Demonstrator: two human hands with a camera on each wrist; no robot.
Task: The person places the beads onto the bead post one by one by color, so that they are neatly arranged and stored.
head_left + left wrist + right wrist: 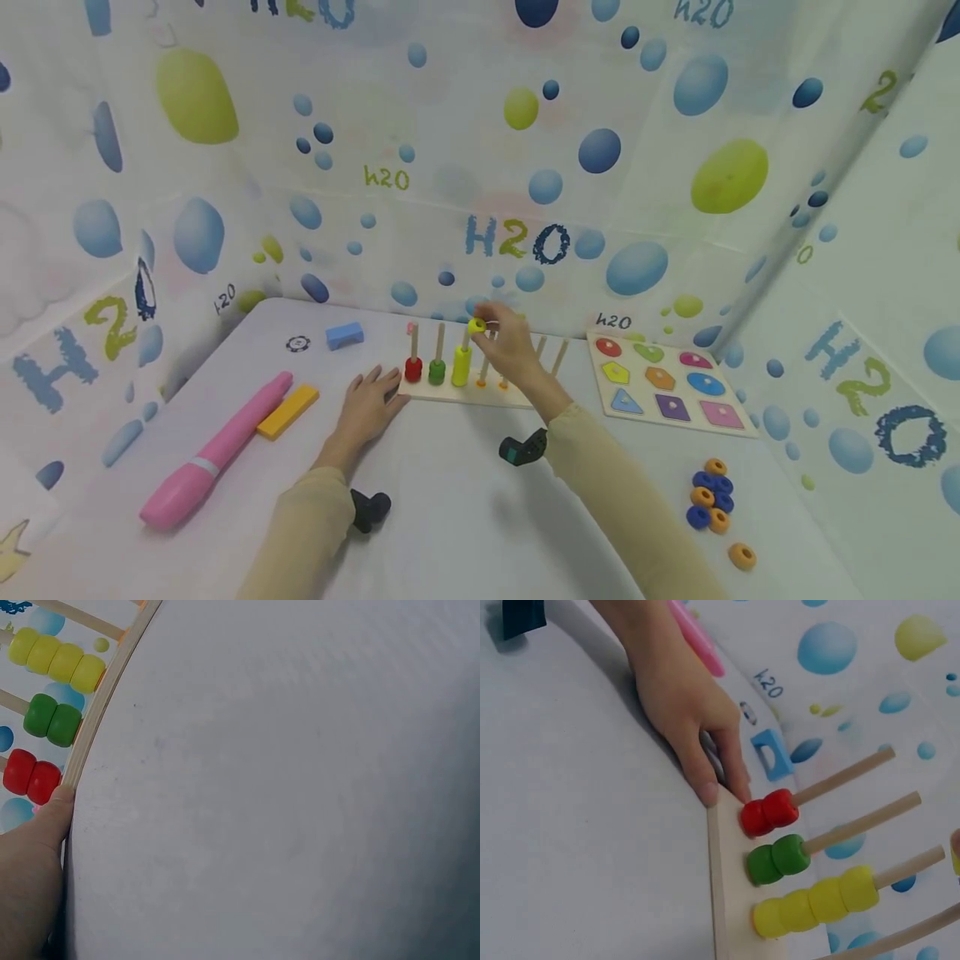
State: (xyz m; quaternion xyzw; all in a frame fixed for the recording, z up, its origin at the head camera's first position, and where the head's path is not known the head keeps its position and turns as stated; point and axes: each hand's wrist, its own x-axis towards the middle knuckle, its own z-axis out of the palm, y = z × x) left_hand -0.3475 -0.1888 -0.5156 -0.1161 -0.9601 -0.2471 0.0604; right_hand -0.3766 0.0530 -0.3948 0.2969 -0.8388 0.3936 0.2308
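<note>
My right hand [510, 337] pinches a yellow bead [477, 326] close to the tip of the third peg. Below it, several yellow beads [814, 901] stack on that peg of a wooden counting board [438, 392]. To their left stand two green beads [778, 859] and two red beads [769, 812] on their own pegs. My left hand [366, 406] rests at the board's left end, its fingers fairly straight. Its thumb [54, 814] touches the front edge, as the left wrist view shows.
Loose blue and orange beads [742, 557] lie at the right, in front of a shape puzzle board [660, 379]. On the left are a pink bat-shaped object [217, 458], a yellow block [288, 412] and a blue block [345, 336]. Patterned sheets line the table's sides.
</note>
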